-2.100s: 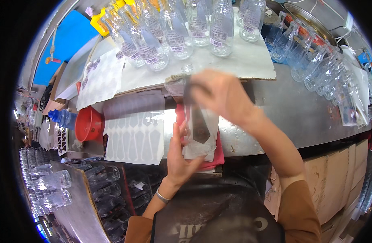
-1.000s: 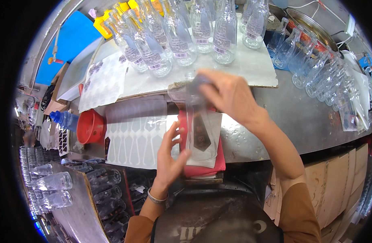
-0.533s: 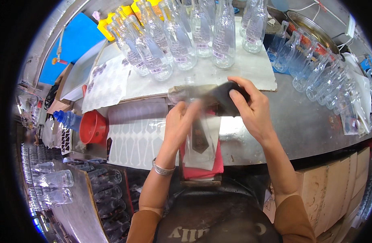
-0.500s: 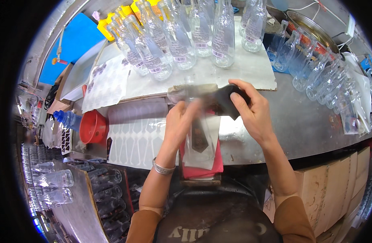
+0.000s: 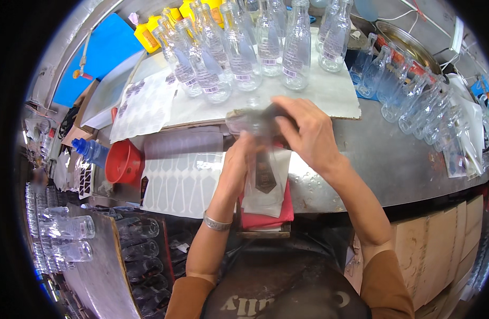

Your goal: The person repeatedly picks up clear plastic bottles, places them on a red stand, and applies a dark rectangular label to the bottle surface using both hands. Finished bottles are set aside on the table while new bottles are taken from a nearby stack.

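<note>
A clear glass bottle (image 5: pixel 255 143) lies in front of me, its neck pointing away. A dark tie-shaped label (image 5: pixel 265 178) shows on its body. My left hand (image 5: pixel 237 159) is closed around the bottle's left side near the neck, its fingertips smeared by motion. From the right, my right hand (image 5: pixel 308 130) grips a black flat tool (image 5: pixel 275 111), which is blurred and mostly covered by the fingers. The tool lies across the bottle's neck area. A pink cloth (image 5: pixel 284 212) with pale sheets (image 5: pixel 279 199) on it lies under the bottle.
Several labelled glass bottles (image 5: pixel 244 64) stand on a white board (image 5: pixel 329 98) at the back. More bottles (image 5: pixel 409 109) line the right. At left are a transfer sheet (image 5: pixel 180 186), a red bowl (image 5: pixel 122 165) and a blue-capped bottle (image 5: pixel 93 151). Cardboard boxes (image 5: pixel 431 244) stand lower right.
My right hand has moved left with the black tool, bringing it over the bottle's neck area. My left hand stays at the bottle. The whole view has shifted slightly.
</note>
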`<state>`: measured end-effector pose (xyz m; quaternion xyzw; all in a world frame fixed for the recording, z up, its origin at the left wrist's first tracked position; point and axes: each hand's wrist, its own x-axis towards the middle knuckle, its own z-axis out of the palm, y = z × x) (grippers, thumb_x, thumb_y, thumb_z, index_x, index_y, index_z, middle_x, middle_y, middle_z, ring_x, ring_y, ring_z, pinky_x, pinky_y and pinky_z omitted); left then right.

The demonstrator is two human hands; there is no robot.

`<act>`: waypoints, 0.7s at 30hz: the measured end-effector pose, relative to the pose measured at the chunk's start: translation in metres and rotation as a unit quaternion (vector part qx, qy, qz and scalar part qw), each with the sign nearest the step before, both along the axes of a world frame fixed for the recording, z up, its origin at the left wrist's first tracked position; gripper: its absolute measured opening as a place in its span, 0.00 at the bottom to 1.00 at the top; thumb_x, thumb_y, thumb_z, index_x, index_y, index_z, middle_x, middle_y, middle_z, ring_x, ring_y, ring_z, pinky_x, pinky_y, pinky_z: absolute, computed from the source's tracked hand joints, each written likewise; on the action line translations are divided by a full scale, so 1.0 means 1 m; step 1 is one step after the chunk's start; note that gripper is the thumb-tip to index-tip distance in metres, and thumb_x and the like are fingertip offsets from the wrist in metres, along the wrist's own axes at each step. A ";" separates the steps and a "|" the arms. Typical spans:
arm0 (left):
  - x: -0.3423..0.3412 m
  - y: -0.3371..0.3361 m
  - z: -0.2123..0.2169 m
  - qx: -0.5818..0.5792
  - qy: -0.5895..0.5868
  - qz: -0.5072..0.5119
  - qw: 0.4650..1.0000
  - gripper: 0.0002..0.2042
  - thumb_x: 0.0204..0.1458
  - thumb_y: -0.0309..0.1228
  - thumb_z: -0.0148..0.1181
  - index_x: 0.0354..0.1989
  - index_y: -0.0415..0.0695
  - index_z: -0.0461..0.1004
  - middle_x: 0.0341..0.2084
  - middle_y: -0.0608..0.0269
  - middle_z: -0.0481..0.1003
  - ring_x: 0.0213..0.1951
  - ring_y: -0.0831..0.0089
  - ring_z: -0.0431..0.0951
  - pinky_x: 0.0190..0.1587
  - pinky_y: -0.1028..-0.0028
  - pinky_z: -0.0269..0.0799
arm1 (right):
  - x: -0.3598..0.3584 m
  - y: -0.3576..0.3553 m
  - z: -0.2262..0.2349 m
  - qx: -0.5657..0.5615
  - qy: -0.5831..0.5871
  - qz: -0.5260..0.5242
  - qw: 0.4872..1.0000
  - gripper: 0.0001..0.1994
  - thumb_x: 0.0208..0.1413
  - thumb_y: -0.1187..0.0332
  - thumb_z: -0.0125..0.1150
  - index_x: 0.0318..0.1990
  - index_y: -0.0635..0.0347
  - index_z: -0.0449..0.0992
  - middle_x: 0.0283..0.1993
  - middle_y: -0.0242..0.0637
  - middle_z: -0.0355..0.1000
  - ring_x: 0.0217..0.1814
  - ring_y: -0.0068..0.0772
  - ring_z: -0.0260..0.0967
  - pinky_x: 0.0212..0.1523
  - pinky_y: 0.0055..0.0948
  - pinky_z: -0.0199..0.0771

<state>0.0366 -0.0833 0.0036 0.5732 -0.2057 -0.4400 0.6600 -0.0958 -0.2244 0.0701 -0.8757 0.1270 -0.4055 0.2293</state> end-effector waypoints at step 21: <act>-0.062 0.068 0.020 -0.118 -0.115 -0.039 0.986 0.55 0.50 0.25 0.72 0.77 0.42 0.31 0.70 0.47 0.57 0.68 0.59 0.64 0.66 0.62 0.64 | -0.071 0.060 -0.060 0.647 0.110 0.124 0.744 0.29 0.72 0.46 0.44 0.51 0.68 0.78 0.38 0.39 0.80 0.19 0.20 0.62 0.23 0.24 0.63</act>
